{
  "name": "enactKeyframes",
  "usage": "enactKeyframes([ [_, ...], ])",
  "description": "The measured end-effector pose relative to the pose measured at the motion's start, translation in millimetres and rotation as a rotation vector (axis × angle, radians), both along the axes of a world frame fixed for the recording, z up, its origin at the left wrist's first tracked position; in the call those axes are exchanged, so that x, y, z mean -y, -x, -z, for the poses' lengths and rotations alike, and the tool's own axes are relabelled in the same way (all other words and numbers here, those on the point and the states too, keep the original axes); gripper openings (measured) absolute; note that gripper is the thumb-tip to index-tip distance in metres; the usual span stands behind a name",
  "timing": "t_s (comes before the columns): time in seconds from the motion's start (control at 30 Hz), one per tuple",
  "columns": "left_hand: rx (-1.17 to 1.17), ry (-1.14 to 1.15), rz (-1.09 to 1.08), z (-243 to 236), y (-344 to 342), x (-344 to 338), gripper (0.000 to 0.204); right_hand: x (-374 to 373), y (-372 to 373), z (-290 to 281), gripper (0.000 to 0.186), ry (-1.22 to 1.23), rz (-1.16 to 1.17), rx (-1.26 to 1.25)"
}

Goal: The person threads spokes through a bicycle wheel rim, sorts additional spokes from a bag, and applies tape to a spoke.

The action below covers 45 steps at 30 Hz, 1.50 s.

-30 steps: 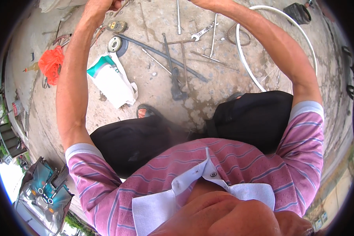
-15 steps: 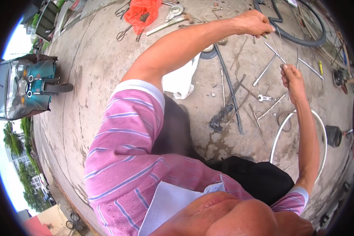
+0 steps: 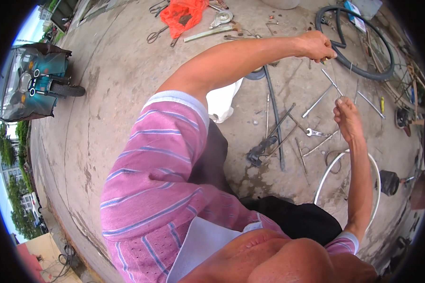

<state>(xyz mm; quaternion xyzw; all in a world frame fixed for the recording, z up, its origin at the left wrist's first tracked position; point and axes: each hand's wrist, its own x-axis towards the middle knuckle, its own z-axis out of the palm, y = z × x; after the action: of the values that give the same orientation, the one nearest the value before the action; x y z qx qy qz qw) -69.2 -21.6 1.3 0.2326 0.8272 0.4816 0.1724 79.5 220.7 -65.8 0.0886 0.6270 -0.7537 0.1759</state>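
Observation:
My left hand (image 3: 318,47) is stretched out across the upper middle, its fingers closed in a pinch. My right hand (image 3: 347,115) is raised lower and to the right, thumb and fingers pressed together. A thin wire ran between the hands half a second ago; now it is too fine to follow clearly. Beyond my hands lies a black bicycle tyre (image 3: 387,75), nearest to the left one. Metal rods (image 3: 317,101) joined at an angle lie on the ground between the hands. Below my right hand are a combination wrench (image 3: 318,133) and a white hoop (image 3: 321,181), partly hidden by my forearm.
An orange plastic bag (image 3: 177,21), scissors (image 3: 156,35) and a hammer (image 3: 212,33) lie at the far side. Rods and a black clamp-like part (image 3: 261,151) lie before my knees. A three-wheeled vehicle (image 3: 42,87) stands left; a black cylinder (image 3: 389,183) sits right.
Both hands have shifted a little lower in the picture, and the whole view has turned slightly. They stay pinched and apart. The thin wire between them shows less clearly now.

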Motion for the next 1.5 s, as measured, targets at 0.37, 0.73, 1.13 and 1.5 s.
enactKeyframes([
  [0.37, 0.06, -0.023, -0.021, 3.6, 0.2, -3.8, 0.035, -2.0, -1.5, -0.9, 0.016, 0.047, -0.051, 0.015],
  [0.73, 0.059, -0.012, -0.024, 8.2, 3.2, -0.3, 0.034, 21.7, -3.8, -25.5, 0.015, 0.028, 0.093, 0.104],
  [1.13, 0.083, -0.027, -0.028, 19.8, 5.9, -2.0, 0.035, 12.2, 0.4, -9.8, 0.016, 0.087, 0.031, 0.172],
  [1.5, 0.089, -0.005, -0.021, 21.4, 4.2, -1.8, 0.033, 16.7, -0.6, -5.8, 0.018, 0.03, 0.028, 0.182],
])
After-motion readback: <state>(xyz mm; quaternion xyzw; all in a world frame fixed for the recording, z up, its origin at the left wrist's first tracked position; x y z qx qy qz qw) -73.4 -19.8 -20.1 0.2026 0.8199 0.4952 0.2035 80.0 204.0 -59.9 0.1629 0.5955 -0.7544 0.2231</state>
